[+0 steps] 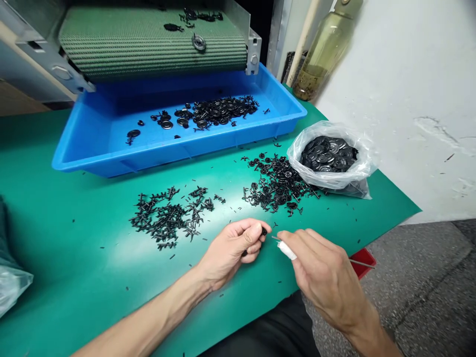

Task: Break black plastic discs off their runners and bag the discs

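While the left hand (232, 250) pinched a small black plastic piece (264, 231) between thumb and forefinger, the right hand (323, 270) held a thin metal rod (360, 263) with a white cloth wrap (286, 250) around its front part. The left grip was pressed together on the piece, hiding most of its shape, and the right grip was curled closed around the wrap. The rod's long axis ran from lower right to upper left. Its bare tip pointed toward the piece and ended just beside it, with no contact that could be made out. Counted, that made two hands, one rod and one held piece. A red bin (362, 262) showed past the rod's rear end, at the edge of the green surface (74, 208). Farther out on that surface lay two loose heaps of black plastic parts (275, 186), too many to count, and one clear plastic bag (336, 178) of black discs (327, 153). Beyond them sat one blue tray (111, 166) holding a single spread of similar parts. Farthest off were one green woven conveyor belt (148, 49), carrying a few parts, and one bottle of yellowish liquid (323, 54).
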Demonstrator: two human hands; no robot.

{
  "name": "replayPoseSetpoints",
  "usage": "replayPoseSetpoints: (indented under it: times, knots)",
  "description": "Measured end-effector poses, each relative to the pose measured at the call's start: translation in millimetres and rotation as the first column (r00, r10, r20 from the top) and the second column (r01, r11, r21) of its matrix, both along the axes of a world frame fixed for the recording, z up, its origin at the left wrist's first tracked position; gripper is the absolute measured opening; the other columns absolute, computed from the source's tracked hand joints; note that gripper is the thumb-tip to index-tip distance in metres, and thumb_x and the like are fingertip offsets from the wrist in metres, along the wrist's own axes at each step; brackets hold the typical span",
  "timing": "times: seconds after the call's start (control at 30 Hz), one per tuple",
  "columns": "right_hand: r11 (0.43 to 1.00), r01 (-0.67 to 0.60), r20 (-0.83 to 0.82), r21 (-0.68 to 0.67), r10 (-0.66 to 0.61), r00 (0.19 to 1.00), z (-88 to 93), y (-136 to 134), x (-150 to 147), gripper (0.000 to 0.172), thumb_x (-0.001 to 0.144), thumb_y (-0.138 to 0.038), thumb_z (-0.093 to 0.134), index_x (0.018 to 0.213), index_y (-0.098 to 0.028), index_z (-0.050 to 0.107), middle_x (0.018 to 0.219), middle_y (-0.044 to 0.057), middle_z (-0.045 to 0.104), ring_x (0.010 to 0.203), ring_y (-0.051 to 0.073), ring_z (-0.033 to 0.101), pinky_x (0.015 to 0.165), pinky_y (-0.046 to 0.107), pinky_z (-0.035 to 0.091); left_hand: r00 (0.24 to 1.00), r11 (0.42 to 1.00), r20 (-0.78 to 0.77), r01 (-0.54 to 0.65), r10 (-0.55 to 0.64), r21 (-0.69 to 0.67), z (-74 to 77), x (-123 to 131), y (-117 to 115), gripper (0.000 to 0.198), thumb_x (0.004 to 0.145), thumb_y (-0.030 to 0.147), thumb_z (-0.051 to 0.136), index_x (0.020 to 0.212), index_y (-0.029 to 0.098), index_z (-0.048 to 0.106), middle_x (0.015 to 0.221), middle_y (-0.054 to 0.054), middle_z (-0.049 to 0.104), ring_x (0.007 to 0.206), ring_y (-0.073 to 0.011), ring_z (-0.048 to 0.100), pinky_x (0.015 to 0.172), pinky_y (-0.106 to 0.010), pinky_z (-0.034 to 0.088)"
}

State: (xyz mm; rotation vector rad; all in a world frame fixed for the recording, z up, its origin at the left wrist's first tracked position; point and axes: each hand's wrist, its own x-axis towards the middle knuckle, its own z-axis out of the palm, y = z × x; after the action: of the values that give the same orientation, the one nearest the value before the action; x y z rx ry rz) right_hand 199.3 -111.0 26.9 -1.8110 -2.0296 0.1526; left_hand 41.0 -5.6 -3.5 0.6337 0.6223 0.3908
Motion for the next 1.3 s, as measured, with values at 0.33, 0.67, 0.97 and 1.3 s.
replayPoseSetpoints:
  times: [0.33, 0.67, 0.97, 1.3]
  knots:
    - [0.998, -0.063, 0.170, 0.001, 0.062, 0.984, 6.6, 9, -2, 0.029, 0.092, -0.005, 0.039, 0.106, -0.014, 0.063, 0.073, 0.003, 0.054, 0.069, 0.019, 0.047, 0.062, 0.034, 0.031, 0.997, 0.991, -0.050, 0.072, -0.067, 0.112, -3.9, 0, -3, 0.034, 0.084, 0.047, 0.065, 0.084, 0.013, 0.062, 0.056, 0.008, 0.034, 0.049, -0.0054, 0.023, 0.045, -0.021, 0.015]
    - [0.993, 0.115, 0.112, 0.022, -0.116, 0.987, -14.5, 9, -24, 0.031, 0.094, -0.008, 0.036, 0.107, -0.015, 0.062, 0.076, 0.005, 0.061, 0.068, 0.020, 0.055, 0.062, 0.032, 0.036, 0.970, 0.920, -0.238, 0.044, 0.055, 0.390, -1.5, 4, -12, 0.040, 0.087, 0.054, 0.057, 0.079, 0.016, 0.055, 0.054, 0.009, 0.034, 0.049, -0.0073, 0.026, 0.046, -0.022, 0.022]
    - [0.907, 0.415, -0.208, -0.074, -0.421, 0.883, -32.7, 19, 15, 0.037, 0.087, -0.012, 0.039, 0.116, -0.016, 0.062, 0.105, 0.009, 0.067, 0.094, 0.023, 0.063, 0.082, 0.032, 0.047, 0.974, 0.972, -0.201, -0.056, 0.103, 0.230, 3.5, 6, -8, 0.032, 0.092, 0.047, 0.051, 0.083, 0.016, 0.055, 0.053, 0.007, 0.043, 0.044, -0.0052, 0.024, 0.041, -0.018, 0.018]
    - [0.936, 0.308, -0.206, -0.170, -0.339, 0.918, -28.2, 41, 51, 0.034, 0.078, -0.006, 0.042, 0.101, -0.020, 0.063, 0.100, 0.005, 0.061, 0.089, 0.020, 0.059, 0.078, 0.030, 0.046, 0.992, 0.996, -0.090, -0.083, 0.086, 0.038, 9.8, 5, 2, 0.025, 0.090, 0.038, 0.058, 0.089, 0.014, 0.063, 0.079, -0.003, 0.060, 0.047, -0.0038, 0.035, 0.036, -0.015, 0.022]
